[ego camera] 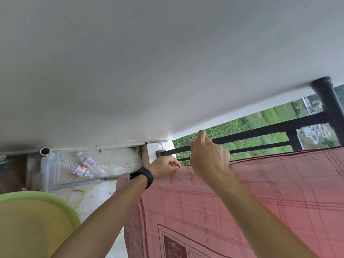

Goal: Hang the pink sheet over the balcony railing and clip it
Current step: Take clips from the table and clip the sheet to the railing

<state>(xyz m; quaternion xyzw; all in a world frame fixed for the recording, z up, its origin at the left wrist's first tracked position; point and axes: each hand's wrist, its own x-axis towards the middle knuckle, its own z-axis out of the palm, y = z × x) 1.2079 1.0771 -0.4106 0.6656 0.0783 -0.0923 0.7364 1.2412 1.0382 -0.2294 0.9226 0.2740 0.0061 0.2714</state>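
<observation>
So the white wall (130, 71) eats up most of the view here, the camera's tilted pretty hard. Next biggest is the pink sheet (260, 202), a checked one with darker lines and a dark red patterned panel low down. It's draped over the black balcony railing (270, 129) and hangs down the near side, filling the lower right. Its top edge runs along the rail from the right side to the corner near the white post (160, 151), where the rail is bolted on.

Bottom left there's a lime green basin (37, 211), only partly in view. Behind it on the stained balcony floor (115, 157) lies a grey pipe (83, 183) and a couple of empty plastic bottles (85, 165) with orange and white labels. A dark drainpipe (329, 105) runs up the far right, green fields past the bars.

Left hand (165, 167), with a black wristband (144, 176) on that wrist, has its grip pinched shut on the sheet's top edge right at the corner. Right hand (209, 157) is just beside it, above the same edge, fingers curled around a small pale clip (191, 142) held up by the rail. The clip is mostly hidden by the fingers, so I can't tell if it's actually on the cloth or not.
</observation>
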